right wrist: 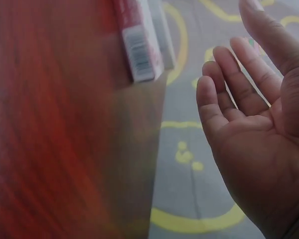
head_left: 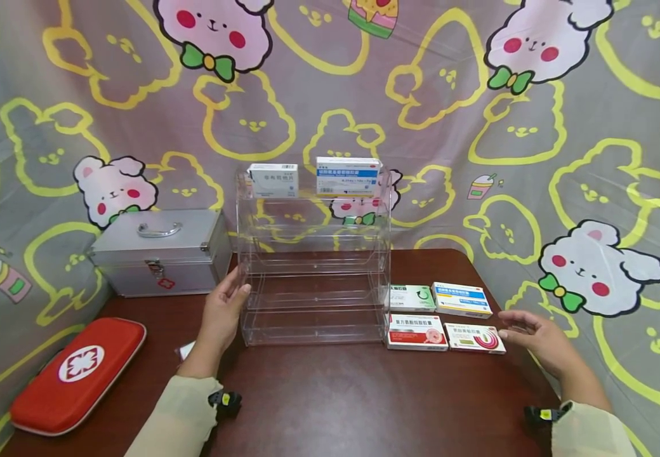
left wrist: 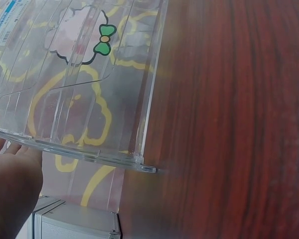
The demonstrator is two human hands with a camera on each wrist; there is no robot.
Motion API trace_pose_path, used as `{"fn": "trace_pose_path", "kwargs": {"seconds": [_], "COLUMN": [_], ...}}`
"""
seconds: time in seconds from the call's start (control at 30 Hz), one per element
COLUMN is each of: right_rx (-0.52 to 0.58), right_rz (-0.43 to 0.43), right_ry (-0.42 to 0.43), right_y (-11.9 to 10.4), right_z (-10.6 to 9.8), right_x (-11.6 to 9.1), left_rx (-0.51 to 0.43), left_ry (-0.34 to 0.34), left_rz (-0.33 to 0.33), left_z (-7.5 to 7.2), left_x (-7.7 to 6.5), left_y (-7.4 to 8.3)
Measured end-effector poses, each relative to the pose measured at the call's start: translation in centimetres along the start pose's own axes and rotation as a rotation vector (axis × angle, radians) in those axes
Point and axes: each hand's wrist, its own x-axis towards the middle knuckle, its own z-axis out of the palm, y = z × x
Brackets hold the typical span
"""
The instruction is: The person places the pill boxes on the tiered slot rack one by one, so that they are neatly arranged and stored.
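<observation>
A clear acrylic tiered display rack (head_left: 315, 298) stands upright on the table. My left hand (head_left: 224, 314) holds its left side panel; in the left wrist view the thumb lies on one face of the panel (left wrist: 84, 155) and the fingers on the other. On the top tier are a white medicine box (head_left: 273, 180) and a blue-and-white medicine box (head_left: 348, 176). My right hand (head_left: 541, 343), fingers loosely spread and holding nothing, is just right of a pink-and-white medicine box (head_left: 475, 338). Around that box lie a red-and-white box (head_left: 415, 332), a green-and-white box (head_left: 412, 298) and another blue-and-white box (head_left: 462, 299).
A silver metal case (head_left: 158, 254) with a top handle stands at the back left. In front of it lies a red zipped first-aid pouch (head_left: 79, 374). A small white item (head_left: 184, 349) is partly hidden behind my left forearm. A patterned cloth (head_left: 318, 127) hangs behind the brown table (head_left: 364, 400).
</observation>
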Motion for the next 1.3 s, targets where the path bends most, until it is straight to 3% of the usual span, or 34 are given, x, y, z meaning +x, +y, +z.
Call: {"fn": "trace_pose_path", "kwargs": {"seconds": [0.17, 0.33, 0.6, 0.83, 1.3], "right_rx": [0.02, -0.007, -0.072, -0.113, -0.121], "right_rz": [0.049, 0.036, -0.021, -0.011, 0.009], "right_ry": [-0.04, -0.04, -0.055, -0.1, -0.078], "right_y": [1.2, 2.0, 1.6, 1.9, 1.5], "right_z": [0.1, 0.7, 1.5, 1.7, 1.6], "right_x": [0.2, 0.4, 0.7, 1.3, 1.5], "left_rx": [0.0, 0.009, -0.002, -0.014, -0.003], "left_ry": [0.001, 0.001, 0.005, 0.006, 0.004], "left_rz": [-0.008, -0.012, -0.017, -0.021, -0.008], "left_z": [0.0, 0.0, 0.0, 0.0, 0.1], "left_x": [-0.2, -0.2, -0.1, 0.0, -0.3], "left_y": [0.3, 0.4, 0.4, 0.4, 0.7]}}
